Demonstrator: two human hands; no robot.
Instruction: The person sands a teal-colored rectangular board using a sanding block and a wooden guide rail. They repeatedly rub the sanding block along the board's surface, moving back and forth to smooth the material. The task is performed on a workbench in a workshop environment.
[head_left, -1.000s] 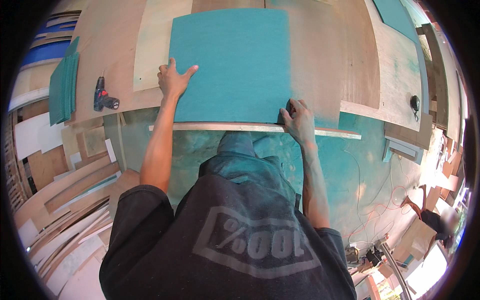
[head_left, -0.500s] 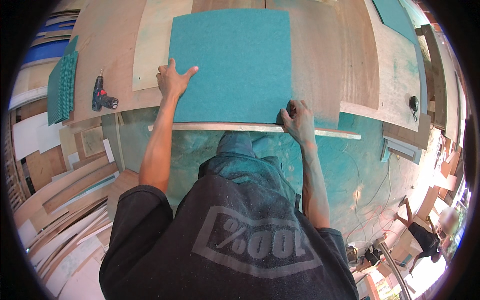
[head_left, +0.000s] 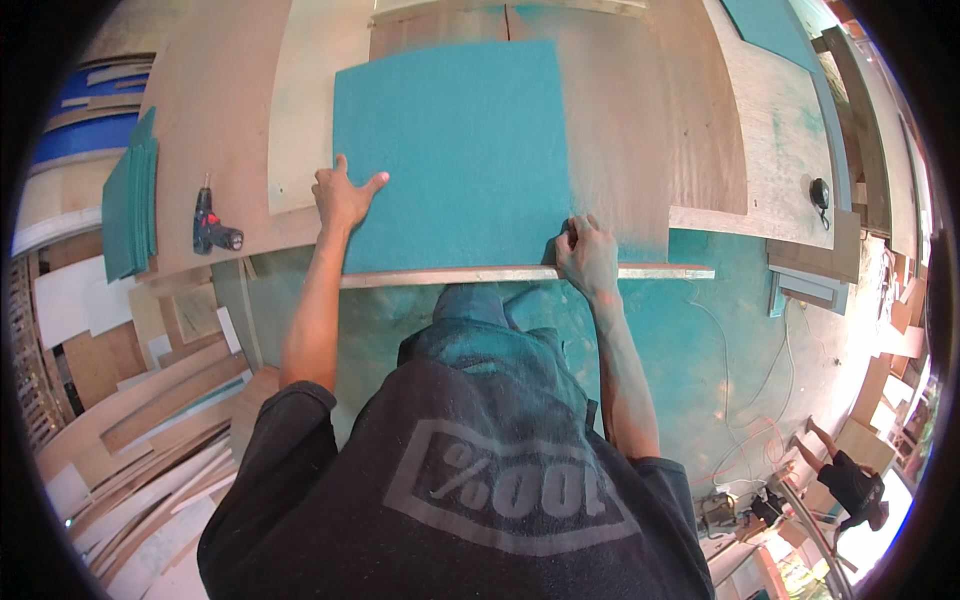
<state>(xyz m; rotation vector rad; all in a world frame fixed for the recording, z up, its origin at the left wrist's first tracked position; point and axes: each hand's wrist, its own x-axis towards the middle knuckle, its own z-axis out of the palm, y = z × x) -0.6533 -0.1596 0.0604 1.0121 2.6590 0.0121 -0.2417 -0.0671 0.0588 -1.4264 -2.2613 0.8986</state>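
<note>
A square teal board (head_left: 450, 150) lies flat in front of me on the wooden worktable. At its left edge my left hand (head_left: 343, 200) holds it, thumb out on the top face and fingers along the side. My right hand (head_left: 588, 255) is closed at the near right corner, its fingers curled against the board's edge. A dark patch beside that thumb looks like shadow. Below the board's near edge runs a pale wooden strip (head_left: 450, 275), which sticks out to the right past my right hand. My fingertips on both sides are partly hidden.
A cordless drill (head_left: 208, 222) lies left of the board, with a stack of teal pieces (head_left: 130, 210) beyond it. A small black object (head_left: 820, 195) sits at the table's right. Wood offcuts (head_left: 160, 430) pile up at lower left. A co-worker (head_left: 850, 480) is at lower right, near cables.
The whole view has shifted, so the board and drill appear lower. Both hands keep to the board's edges. The strip's left end no longer shows beyond my left forearm. The co-worker's posture has changed.
</note>
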